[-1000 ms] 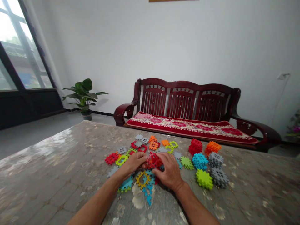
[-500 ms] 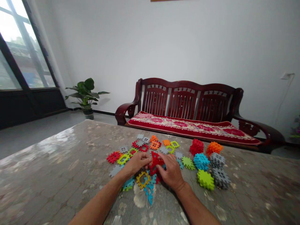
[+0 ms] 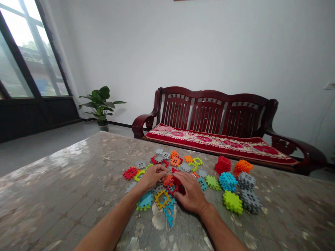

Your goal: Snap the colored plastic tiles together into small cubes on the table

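My right hand (image 3: 191,191) is closed on a red interlocking tile (image 3: 177,177), with its fingers over most of the piece. To its left, my left hand (image 3: 155,176) hovers over the loose tiles with its fingertips pressed together; whether anything is between them is hidden. An orange tile (image 3: 168,180) shows between the two hands. Below them on the table lie a yellow open-centred tile (image 3: 162,199), a blue triangular tile (image 3: 169,214) and a blue square tile (image 3: 145,200).
Sorted stacks stand at the right: red (image 3: 222,165), orange (image 3: 243,168), blue (image 3: 228,181), green (image 3: 232,202) and grey (image 3: 251,201). More loose tiles, including a light green tile (image 3: 213,182), spread across the patterned table (image 3: 78,195). A wooden bench (image 3: 206,111) stands behind it.
The red tile has tilted and shifted under my right hand. My left hand has come away from it, slightly up. The whole view has shifted a little.
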{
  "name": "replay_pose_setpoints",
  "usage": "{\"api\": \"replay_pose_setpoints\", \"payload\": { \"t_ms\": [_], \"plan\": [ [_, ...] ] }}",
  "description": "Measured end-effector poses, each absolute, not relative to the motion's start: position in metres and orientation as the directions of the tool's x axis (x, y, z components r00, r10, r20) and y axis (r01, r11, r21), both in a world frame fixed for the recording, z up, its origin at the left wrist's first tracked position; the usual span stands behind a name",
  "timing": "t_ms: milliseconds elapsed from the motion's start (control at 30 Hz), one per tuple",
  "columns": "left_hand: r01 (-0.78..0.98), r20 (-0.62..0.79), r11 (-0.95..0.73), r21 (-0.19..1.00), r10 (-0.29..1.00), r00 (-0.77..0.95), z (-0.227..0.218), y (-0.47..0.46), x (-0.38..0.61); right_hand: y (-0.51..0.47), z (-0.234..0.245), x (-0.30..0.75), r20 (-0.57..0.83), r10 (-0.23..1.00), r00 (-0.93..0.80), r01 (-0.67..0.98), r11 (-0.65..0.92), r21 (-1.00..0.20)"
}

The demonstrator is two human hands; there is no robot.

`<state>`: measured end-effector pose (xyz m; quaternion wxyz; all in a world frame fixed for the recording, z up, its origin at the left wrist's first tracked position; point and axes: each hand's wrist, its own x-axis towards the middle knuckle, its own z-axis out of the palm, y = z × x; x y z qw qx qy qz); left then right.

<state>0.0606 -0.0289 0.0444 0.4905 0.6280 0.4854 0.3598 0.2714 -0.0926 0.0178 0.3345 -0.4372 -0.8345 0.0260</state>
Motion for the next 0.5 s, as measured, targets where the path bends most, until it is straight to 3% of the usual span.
{"api": "replay_pose_setpoints", "payload": {
  "t_ms": [133,233,367,500],
  "plan": [
    [0.443,0.148,-0.157,0.882,0.987,0.056,0.045,-0.008,0.027,-0.091,0.017,0.272,0.475,0.747,-0.465,0.689,0.642,-0.337],
    [0.702,0.270,-0.112,0.704,0.955,-0.119,0.048,0.000,-0.004,-0.090,0.015,0.271,0.451,0.761,-0.466,0.692,0.631,-0.350],
    [0.851,0.265,0.062,0.522,0.936,-0.231,0.039,0.003,-0.031,-0.088,0.015,0.271,0.446,0.779,-0.440,0.699,0.609,-0.374],
    [0.876,0.236,0.079,0.475,0.948,-0.214,0.019,0.008,-0.036,-0.089,0.015,0.270,0.452,0.782,-0.429,0.708,0.602,-0.369]
  ]
}}
